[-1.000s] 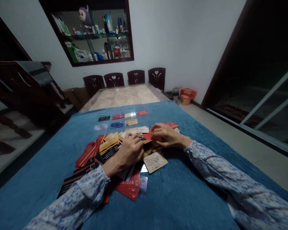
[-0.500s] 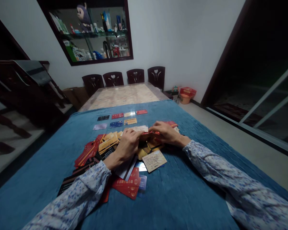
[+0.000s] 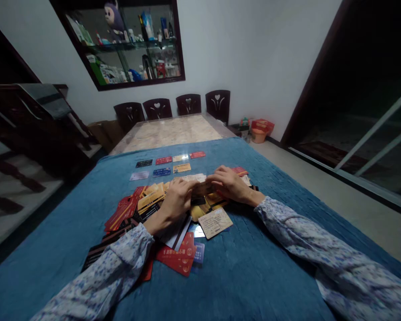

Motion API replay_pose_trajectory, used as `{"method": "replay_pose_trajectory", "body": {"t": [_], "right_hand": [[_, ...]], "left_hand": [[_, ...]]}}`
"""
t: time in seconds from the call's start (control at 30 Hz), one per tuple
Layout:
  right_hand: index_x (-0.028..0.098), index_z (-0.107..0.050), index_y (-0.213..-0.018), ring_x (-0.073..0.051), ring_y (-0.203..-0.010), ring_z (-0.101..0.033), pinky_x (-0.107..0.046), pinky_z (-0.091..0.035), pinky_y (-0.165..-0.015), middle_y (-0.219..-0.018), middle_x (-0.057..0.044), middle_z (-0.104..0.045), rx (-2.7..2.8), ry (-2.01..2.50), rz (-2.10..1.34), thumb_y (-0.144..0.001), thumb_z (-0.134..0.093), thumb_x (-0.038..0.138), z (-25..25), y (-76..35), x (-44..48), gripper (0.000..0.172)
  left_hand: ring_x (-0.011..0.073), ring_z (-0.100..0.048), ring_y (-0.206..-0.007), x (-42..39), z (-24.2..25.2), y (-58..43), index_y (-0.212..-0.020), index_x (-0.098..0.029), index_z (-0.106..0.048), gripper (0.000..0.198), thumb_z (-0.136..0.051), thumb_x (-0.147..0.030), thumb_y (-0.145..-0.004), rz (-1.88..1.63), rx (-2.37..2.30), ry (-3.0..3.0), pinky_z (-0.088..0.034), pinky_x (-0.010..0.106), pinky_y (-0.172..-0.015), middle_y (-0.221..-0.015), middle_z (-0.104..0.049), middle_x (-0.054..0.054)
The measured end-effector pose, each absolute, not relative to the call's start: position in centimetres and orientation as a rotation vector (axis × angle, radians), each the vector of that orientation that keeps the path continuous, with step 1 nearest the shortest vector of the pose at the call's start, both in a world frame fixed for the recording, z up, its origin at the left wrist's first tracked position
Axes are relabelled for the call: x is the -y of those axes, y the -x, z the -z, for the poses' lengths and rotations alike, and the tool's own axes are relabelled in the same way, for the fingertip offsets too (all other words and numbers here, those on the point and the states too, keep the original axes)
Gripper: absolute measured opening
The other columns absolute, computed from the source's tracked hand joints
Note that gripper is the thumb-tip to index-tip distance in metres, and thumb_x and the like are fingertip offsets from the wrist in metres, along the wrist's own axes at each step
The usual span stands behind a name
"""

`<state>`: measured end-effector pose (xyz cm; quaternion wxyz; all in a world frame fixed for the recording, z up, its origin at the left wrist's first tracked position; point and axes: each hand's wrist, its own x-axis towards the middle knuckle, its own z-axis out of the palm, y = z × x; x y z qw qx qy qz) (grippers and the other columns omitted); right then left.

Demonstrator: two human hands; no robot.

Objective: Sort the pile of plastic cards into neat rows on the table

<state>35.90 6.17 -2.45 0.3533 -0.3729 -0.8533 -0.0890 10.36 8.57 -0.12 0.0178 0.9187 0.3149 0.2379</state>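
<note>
Tan card (image 3: pixel 203 188) held by both hands above a loose pile of cards (image 3: pixel 147 203) on a blue cloth (image 3: pixel 254 267).

Head view: the left hand (image 3: pixel 177 203) pinches the tan card's left end and the right hand (image 3: pixel 229 185) pinches its right end, fingers closed on it, just over the far middle of the pile. A beige card (image 3: pixel 215 222) lies at the pile's near edge, with a red card (image 3: pixel 177 258) nearer the person. Two short rows of single cards (image 3: pixel 167 165) lie beyond the pile, apart from it. Past the cloth a marble table (image 3: pixel 170 131) runs to four dark chairs (image 3: pixel 187 103) against the wall.
</note>
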Motion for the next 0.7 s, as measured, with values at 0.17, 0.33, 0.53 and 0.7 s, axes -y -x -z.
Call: {"method": "replay_pose_trajectory", "body": {"t": [0.17,0.33,0.53,0.7], "right_hand": [[0.021,-0.068,-0.114,-0.024,-0.091,-0.052,-0.039,-0.048,-0.081,-0.088,-0.009,-0.066,2.183,0.963,0.314,-0.104,-0.043,0.023,3.0,-35.8,-6.0,0.027],[0.019,-0.066,-0.117,-0.026,-0.094,-0.049,-0.042,-0.048,-0.083,-0.092,-0.011,-0.064,2.212,0.972,0.323,-0.100,-0.045,0.020,3.2,-35.8,-5.8,0.027],[0.017,-0.060,-0.123,-0.028,-0.101,-0.047,-0.045,-0.046,-0.088,-0.101,-0.012,-0.061,2.275,1.006,0.279,-0.090,-0.059,0.023,2.7,-35.7,-5.2,0.034],[0.014,-0.056,-0.132,-0.031,-0.107,-0.045,-0.046,-0.042,-0.090,-0.110,-0.015,-0.061,2.362,1.091,0.313,-0.086,-0.067,0.034,1.9,-35.8,-4.9,0.051]], "left_hand": [[0.0279,-0.059,-0.107,-7.6,-0.3,-10.9,-0.126,-0.020,-0.064,0.042,-0.055,-0.012,-0.086,-0.641,-1.004,-2.884,-0.044,0.046,-0.095,-0.111,-0.072,0.010],[0.0323,-0.055,-0.115,-6.8,-0.5,-11.4,-0.132,-0.019,-0.059,0.046,-0.063,-0.026,-0.086,-0.493,-1.111,-2.970,-0.041,0.051,-0.099,-0.118,-0.065,0.013],[0.0323,-0.053,-0.117,-6.8,-0.6,-11.6,-0.132,-0.022,-0.056,0.048,-0.063,-0.030,-0.086,-0.421,-1.189,-2.990,-0.038,0.050,-0.099,-0.120,-0.060,0.013],[0.0331,-0.052,-0.116,-6.4,-1.6,-11.7,-0.132,-0.020,-0.055,0.047,-0.061,-0.028,-0.086,-0.323,-1.244,-2.999,-0.039,0.050,-0.097,-0.123,-0.060,0.015]]}}
